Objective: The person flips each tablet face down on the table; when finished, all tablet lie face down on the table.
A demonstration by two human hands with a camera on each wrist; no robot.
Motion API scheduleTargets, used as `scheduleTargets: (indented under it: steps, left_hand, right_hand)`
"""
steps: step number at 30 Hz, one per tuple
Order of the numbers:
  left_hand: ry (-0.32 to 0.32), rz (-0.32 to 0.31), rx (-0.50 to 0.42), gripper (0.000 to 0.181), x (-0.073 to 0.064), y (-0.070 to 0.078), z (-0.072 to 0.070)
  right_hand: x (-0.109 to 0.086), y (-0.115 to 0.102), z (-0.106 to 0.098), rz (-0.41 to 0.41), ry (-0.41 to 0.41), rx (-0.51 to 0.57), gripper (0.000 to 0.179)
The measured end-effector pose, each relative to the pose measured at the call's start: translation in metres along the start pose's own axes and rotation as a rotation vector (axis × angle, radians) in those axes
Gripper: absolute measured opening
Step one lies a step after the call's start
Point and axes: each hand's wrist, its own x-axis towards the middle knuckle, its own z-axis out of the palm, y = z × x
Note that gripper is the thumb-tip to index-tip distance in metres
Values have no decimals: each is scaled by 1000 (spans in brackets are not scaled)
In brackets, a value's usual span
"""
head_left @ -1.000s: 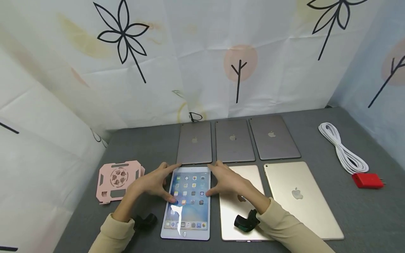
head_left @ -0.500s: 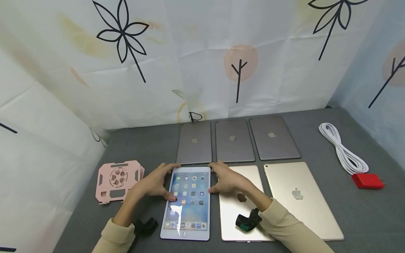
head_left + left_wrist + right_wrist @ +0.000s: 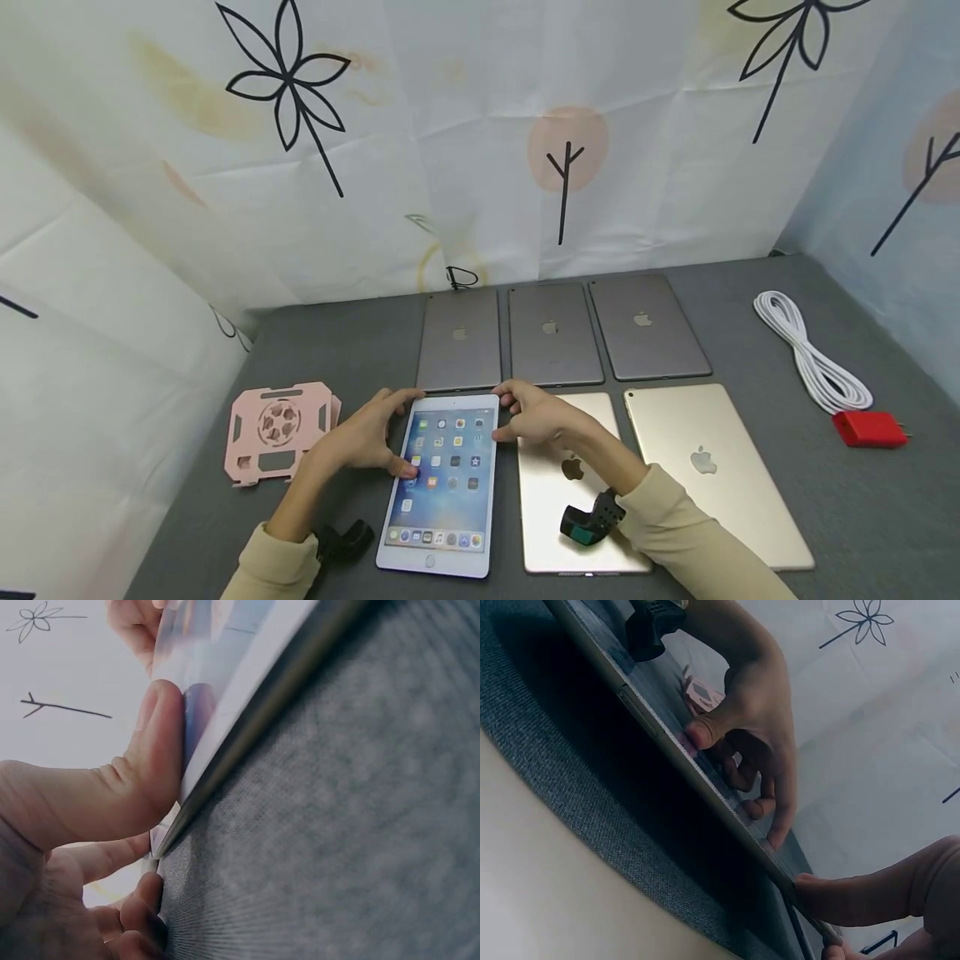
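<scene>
A white-framed tablet (image 3: 442,521), its screen lit with app icons, is at the front middle in the head view. My left hand (image 3: 367,437) grips its upper left side, thumb on the screen and index finger at the top corner. In the left wrist view the left thumb (image 3: 161,761) presses on the glass near the edge. At the upper right corner my right hand (image 3: 536,414) pinches the tablet between thumb and index finger. A dark shadow under the tablet's long edge (image 3: 682,761) shows in the right wrist view, where this edge stands above the grey cloth.
Face down to the right lie two gold tablets (image 3: 540,542), one partly under the right forearm. Three grey tablets (image 3: 555,354) line the back. A pink slotted stand (image 3: 255,412) is at left; a coiled white cable (image 3: 806,350) and red charger (image 3: 870,429) are at right.
The tablet has turned slightly, its lower end shifting left, and the glare on its screen is gone. My right fingers have closed in on its upper right corner.
</scene>
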Motion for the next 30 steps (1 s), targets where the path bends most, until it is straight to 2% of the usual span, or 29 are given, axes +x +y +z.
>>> scheduleTargets:
  steps: [6,10,16,21,30]
  left_hand:
    - [-6,32,3,106,-1,-4,1]
    - [-15,78,2,106,-1,-6,-1]
    - [-32,163,-63,105,0,-5,-1]
    - [-25,229,-121,103,2,2,5]
    - [1,242,-81,103,8,24,17]
  right_hand:
    - [3,5,-1,-64,-106,187,68]
    - [2,7,0,-90,-115,240,67]
    - [-5,7,-2,-96,-89,251,68]
    - [-17,6,-9,-91,-62,261,65]
    - [-40,0,-28,-112,-31,178,68]
